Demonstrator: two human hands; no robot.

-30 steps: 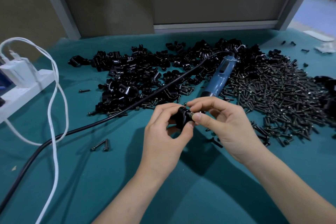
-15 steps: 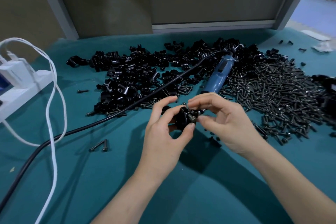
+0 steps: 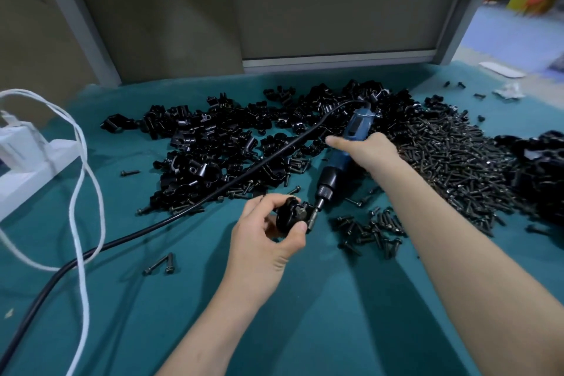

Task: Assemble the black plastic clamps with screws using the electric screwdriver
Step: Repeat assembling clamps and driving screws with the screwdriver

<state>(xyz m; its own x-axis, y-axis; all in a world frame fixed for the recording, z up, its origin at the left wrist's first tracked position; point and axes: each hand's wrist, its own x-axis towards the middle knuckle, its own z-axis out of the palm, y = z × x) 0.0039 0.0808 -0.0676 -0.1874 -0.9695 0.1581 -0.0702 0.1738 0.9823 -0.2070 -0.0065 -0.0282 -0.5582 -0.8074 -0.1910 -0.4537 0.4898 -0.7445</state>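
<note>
place: small-parts assembly workshop | evidence: teal-covered table (image 3: 305, 330) heaped with black clamp parts (image 3: 198, 143) and loose screws (image 3: 451, 162) | corded electric screwdriver (image 3: 357, 127) | white power strip (image 3: 27, 174)

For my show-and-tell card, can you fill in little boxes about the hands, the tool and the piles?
Left hand: holds one black clamp with a screw in it
Right hand: holds the blue electric screwdriver
Screwdriver bit: tilted down-left, tip at the clamp's screw
Clamp pile: behind the hands, left of centre
Screw pile: right side
Table: covered in teal cloth
</note>
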